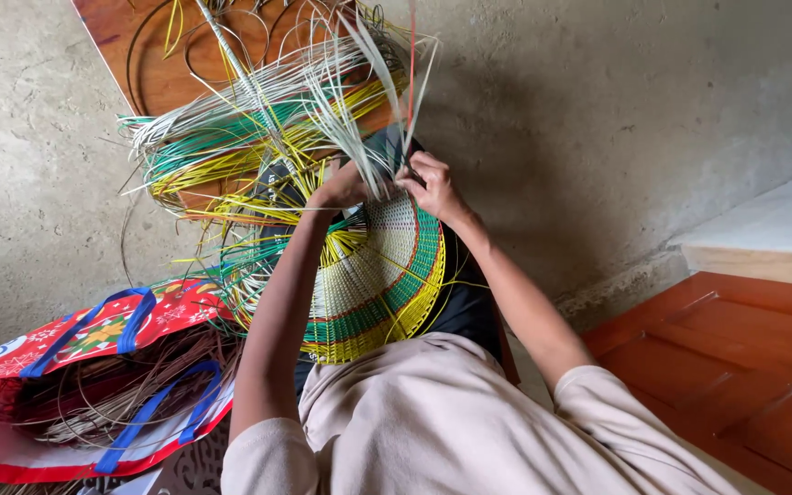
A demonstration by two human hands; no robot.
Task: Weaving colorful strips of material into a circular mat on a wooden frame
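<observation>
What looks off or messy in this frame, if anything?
Nothing looks damaged. Both hands, left and right, grip loose strips at the top of the half-woven piece. Unwoven strips splay out over the wooden board, and the red bag lies tipped, fibres spilling from its mouth.

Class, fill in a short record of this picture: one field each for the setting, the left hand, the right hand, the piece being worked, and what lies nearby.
Setting: concrete floor, wooden board, seen from above
Left hand: gripping pale strands
Right hand: pinching the same strands
Piece: round woven basket base in white, green, yellow and red
Nearby: red bag with blue handles holding brown strips; wooden door panel
</observation>
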